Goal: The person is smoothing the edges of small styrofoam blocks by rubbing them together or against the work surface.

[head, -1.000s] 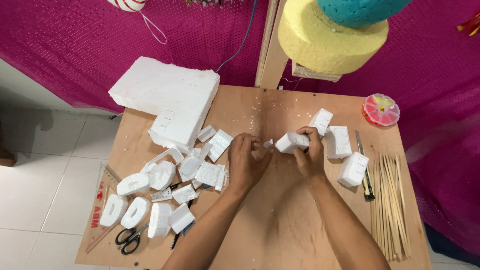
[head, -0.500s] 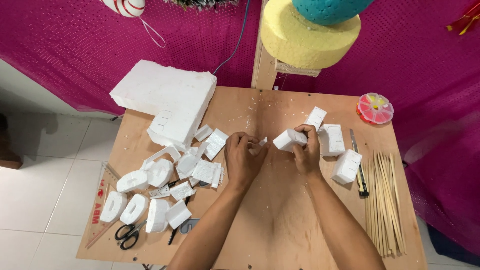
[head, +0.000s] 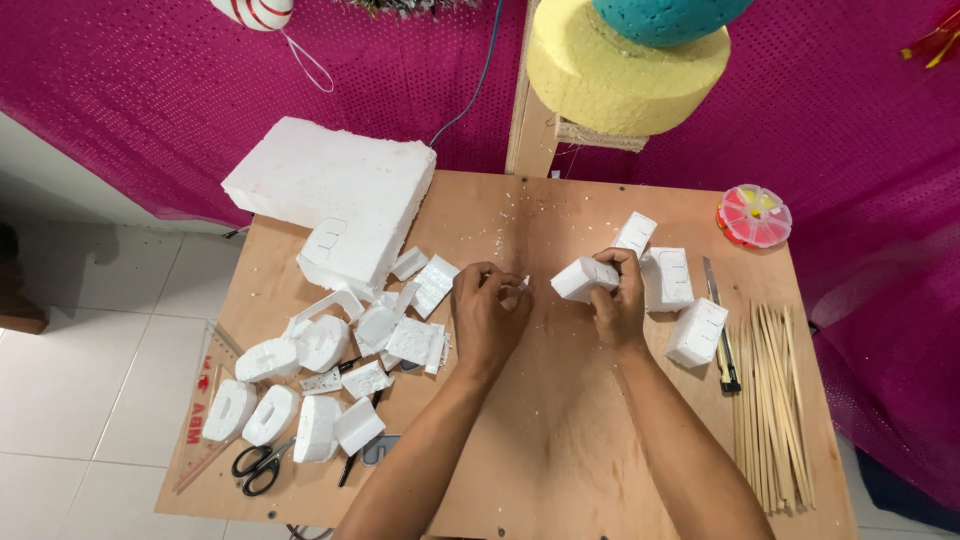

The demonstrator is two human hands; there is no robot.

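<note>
My right hand (head: 618,305) grips a small white foam block (head: 582,277) above the middle of the wooden table (head: 560,440). My left hand (head: 487,315) is beside it, fingers pinched on a tiny foam scrap (head: 521,284). Three more white foam blocks (head: 668,279) lie just right of my right hand. A pile of cut foam pieces (head: 345,345) spreads to the left of my left hand.
A big white foam slab (head: 335,195) sits at the table's back left. Scissors (head: 258,465) and a red ruler (head: 200,415) lie front left. Wooden skewers (head: 772,400) and a craft knife (head: 720,325) lie at the right; a round bead box (head: 753,214) behind them. Yellow foam cylinder (head: 625,75) hangs overhead.
The view has shifted slightly. My hands stay together at the table's middle, the right one still holding the foam block, the left still pinching near it.
</note>
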